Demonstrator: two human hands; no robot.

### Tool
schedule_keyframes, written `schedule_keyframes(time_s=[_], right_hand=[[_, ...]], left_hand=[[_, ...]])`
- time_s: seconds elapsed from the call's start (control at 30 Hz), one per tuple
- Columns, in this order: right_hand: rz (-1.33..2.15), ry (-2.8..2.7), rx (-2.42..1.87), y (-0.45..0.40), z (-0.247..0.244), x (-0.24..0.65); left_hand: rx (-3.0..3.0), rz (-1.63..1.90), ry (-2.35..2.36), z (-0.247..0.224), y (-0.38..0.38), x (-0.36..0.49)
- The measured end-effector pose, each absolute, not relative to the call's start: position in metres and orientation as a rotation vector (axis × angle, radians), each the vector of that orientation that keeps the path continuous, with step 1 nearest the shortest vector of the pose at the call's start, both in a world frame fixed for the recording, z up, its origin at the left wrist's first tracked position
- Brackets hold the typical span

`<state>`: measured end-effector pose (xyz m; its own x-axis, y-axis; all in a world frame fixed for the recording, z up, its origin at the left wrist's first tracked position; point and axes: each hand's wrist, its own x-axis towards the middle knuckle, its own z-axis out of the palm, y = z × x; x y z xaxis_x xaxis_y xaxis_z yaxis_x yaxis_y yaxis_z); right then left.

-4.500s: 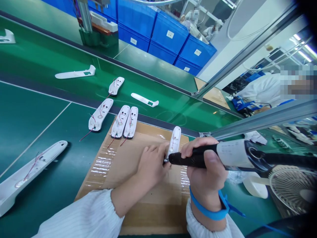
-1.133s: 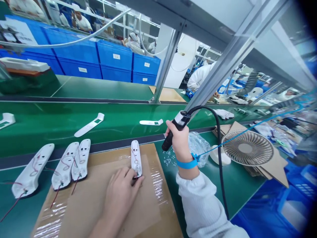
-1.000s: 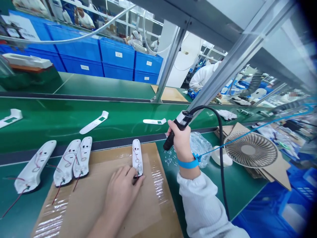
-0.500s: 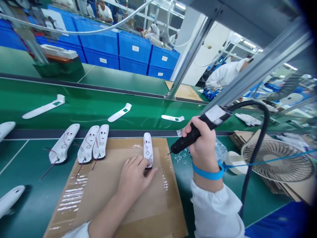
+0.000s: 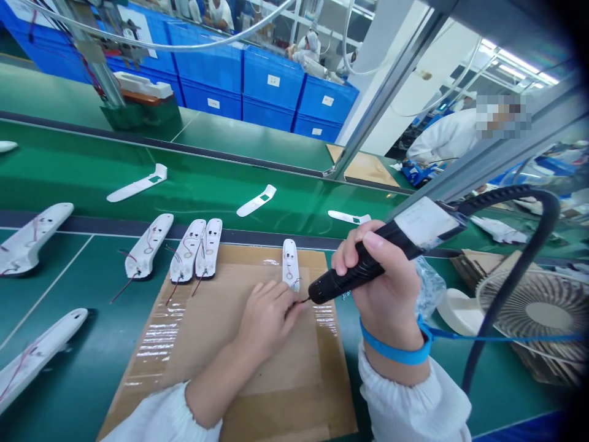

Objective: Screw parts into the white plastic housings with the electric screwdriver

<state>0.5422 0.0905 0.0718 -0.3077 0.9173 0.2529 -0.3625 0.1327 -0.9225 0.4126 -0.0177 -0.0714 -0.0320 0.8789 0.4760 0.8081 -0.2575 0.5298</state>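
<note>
Toward the wearer, bare cardboard leaves open room. The left hand bends its fingers over the near end of a white housing; I cannot tell whether they grip. The housing lies on the cardboard, long axis near to far, rounded end pointing away at the far edge. The right hand has its fingers closed around a black driver, which slants leftward, bit at the left fingertips. Open cardboard separates the housing from 2 wired shells leftward. Beyond runs a green belt.
</note>
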Motion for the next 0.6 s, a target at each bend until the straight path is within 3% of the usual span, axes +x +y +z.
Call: schedule_keyframes(time_s=[0.23, 0.4, 0.6], right_hand=[[1.474, -1.348, -0.522, 0.082, 0.067, 0.541], [1.393, -1.371, -0.515, 0.078, 0.064, 0.546], [1.370, -1.424, -0.535, 0.075, 0.049, 0.543]], left_hand=[[2.162, 1.042, 1.884, -0.070, -0.021, 0.414], [1.702, 1.021, 2.095, -0.065, -0.019, 0.411], [1.458, 0.799, 2.031, -0.051, -0.013, 0.409]])
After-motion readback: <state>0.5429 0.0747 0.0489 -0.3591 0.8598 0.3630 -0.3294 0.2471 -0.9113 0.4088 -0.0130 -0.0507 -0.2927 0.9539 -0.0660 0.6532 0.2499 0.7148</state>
